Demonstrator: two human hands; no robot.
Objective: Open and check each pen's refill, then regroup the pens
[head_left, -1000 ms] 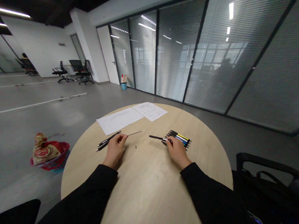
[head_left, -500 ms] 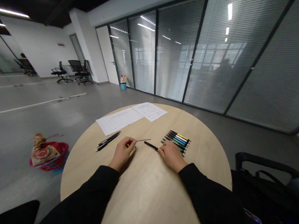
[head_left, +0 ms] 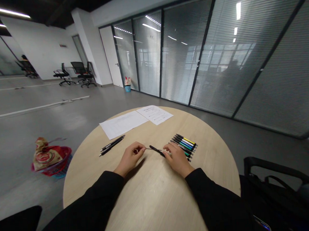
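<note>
A thin dark pen refill [head_left: 148, 148] is pinched at one end between the thumb and fingertips of my left hand [head_left: 130, 157], its free end pointing right. My right hand [head_left: 177, 158] grips a slim black pen barrel [head_left: 158, 152], which slants up and left out of the fingers. Refill and barrel cross in the view; whether they touch, I cannot tell. Beside and partly behind my right hand lies a row of several pens [head_left: 186, 143] with yellow, white, blue and green parts. Two dark pens [head_left: 112, 145] lie on the table beyond my left hand.
Two printed sheets [head_left: 125, 123] lie at the far side of the round wooden table [head_left: 146, 203]. A basket [head_left: 68, 159] with a paper bag stands on the floor to the left. At the right is a black chair [head_left: 275, 165] with a dark bag on it.
My left hand has moved slightly right with the refill, whose free end now crosses the black barrel. My right hand's index finger has lifted a little; the barrel has barely shifted.
</note>
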